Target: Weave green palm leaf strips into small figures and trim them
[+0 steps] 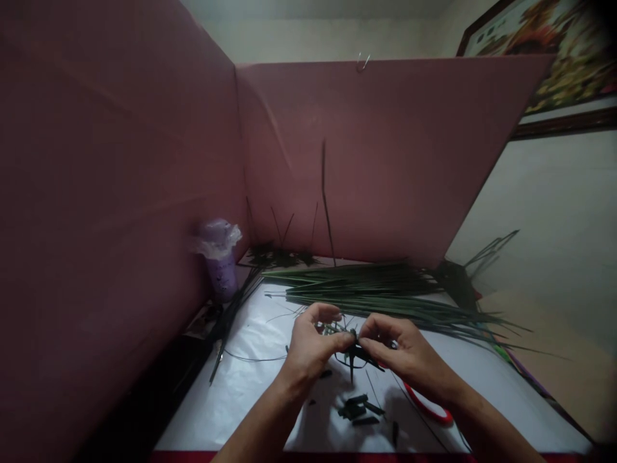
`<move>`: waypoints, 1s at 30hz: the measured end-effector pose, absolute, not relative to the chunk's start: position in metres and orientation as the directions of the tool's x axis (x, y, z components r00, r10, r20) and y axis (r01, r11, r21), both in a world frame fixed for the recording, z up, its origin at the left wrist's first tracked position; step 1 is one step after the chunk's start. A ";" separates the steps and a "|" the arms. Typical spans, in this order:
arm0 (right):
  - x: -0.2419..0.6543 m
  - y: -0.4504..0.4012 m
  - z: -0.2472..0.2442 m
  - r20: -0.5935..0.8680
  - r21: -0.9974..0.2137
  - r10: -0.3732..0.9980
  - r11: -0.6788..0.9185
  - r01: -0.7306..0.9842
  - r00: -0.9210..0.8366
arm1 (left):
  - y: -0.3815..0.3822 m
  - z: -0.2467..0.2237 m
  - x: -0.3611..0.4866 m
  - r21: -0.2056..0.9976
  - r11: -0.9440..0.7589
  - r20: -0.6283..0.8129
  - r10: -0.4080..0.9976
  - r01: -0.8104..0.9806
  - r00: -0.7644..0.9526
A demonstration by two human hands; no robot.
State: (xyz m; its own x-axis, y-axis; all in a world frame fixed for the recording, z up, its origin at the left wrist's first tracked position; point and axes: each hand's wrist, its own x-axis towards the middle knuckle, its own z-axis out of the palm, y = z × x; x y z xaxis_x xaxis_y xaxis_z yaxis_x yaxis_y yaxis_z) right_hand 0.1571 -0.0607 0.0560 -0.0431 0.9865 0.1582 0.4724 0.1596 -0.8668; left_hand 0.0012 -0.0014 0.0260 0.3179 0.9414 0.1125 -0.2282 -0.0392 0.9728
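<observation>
Both hands pinch one small dark leaf knot [354, 344] above the white sheet [250, 379]: the left hand [308, 350] and right hand [407, 354] close fingertips on it from either side. It looks light, thin and springy, best gripped at the crossing. Leaf strips [376, 289] lie beyond it, cut bits [359, 409] nearer, pink boards [385, 161] behind.

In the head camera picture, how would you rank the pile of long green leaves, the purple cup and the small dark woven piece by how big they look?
1. Pile of long green leaves, by far the widest.
2. Purple cup, though it stands farther from the camera.
3. Small dark woven piece, pinched between the left hand and right hand, mostly hidden by fingers.
</observation>
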 end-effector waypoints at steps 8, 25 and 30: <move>0.159 -0.061 0.055 0.139 -0.857 0.986 0.165 0.488 -0.089 | -0.007 0.036 0.001 0.961 -0.276 0.269 0.894 -0.031 0.358; 0.173 -0.040 0.037 0.052 -0.999 0.997 0.052 0.010 0.047 | 0.002 0.022 0.002 0.873 0.162 0.011 0.937 -0.460 0.349; 0.160 -0.036 0.026 -0.026 -0.999 1.000 -0.026 0.028 -0.010 | 0.003 0.022 0.002 0.846 0.168 -0.016 0.956 -0.506 0.291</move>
